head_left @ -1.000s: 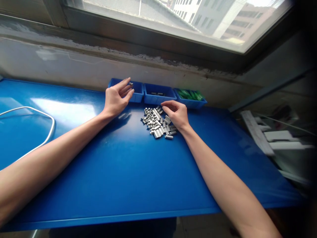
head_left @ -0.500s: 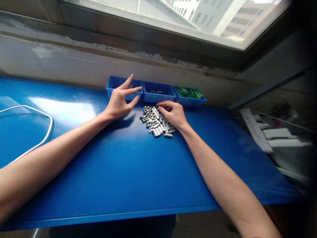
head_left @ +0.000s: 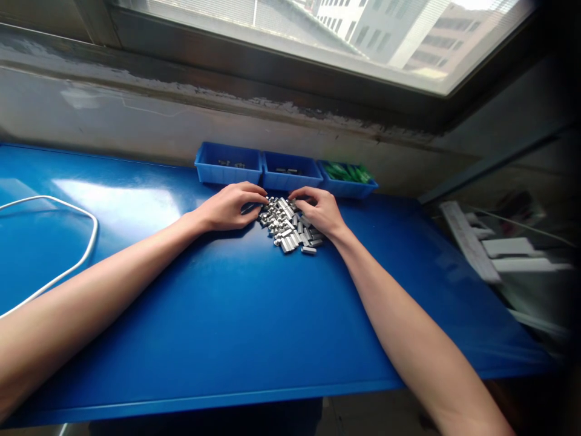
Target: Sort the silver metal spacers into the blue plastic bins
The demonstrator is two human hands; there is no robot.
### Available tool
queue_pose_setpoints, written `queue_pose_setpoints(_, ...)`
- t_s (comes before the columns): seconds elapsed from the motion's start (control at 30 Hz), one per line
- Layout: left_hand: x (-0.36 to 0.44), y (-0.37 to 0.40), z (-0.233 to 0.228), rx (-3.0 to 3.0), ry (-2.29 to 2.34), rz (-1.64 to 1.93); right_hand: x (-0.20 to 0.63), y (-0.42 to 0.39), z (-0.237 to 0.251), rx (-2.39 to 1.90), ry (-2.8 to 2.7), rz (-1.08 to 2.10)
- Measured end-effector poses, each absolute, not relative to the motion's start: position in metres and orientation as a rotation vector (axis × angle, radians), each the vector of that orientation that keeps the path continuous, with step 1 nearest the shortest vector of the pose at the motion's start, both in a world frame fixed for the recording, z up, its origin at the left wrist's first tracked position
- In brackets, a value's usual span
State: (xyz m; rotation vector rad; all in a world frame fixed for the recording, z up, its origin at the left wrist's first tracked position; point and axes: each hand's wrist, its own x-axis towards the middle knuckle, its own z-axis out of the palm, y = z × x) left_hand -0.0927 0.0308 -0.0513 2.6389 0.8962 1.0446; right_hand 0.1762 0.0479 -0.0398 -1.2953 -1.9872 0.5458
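A pile of silver metal pieces (head_left: 290, 233) lies on the blue table, with long bar-shaped ones toward the right and front and small stubby ones at the left. My left hand (head_left: 231, 206) is at the pile's left edge, its thumb and forefinger apart and curved around the small pieces. On the pile's far right side rests my right hand (head_left: 320, 212). Its thumb and forefinger are drawn close together at the top of the heap; what lies between the tips is too small to make out.
Behind the pile stand three blue bins in a row. The left bin (head_left: 227, 174) holds a few small metal pieces, the middle bin (head_left: 290, 180) a few bars, the right bin (head_left: 349, 189) green items. A white cable (head_left: 93, 227) curves across the table's left side.
My left hand has come down from in front of the left bin to the pile, its spread fingers now curled in. The right hand has stayed at the pile.
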Motion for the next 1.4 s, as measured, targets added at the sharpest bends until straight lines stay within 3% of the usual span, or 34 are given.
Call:
queue_pose_setpoints(0.33, -0.093, 0.03, -0.049, 2.664, 0.9, 1.017, 0.187, 0.046, -0.038, -1.335, -2.012, 0.354)
queue_pose_setpoints(0.8, -0.092, 0.032, -0.052, 2.716, 0.911, 1.022, 0.179, 0.05, -0.043, -1.277, -1.91, 0.572)
queue_pose_setpoints(1.4, -0.093, 0.034, -0.054, 2.728, 0.863, 0.906, 0.169, 0.064, -0.045, -1.002, -1.478, 0.497)
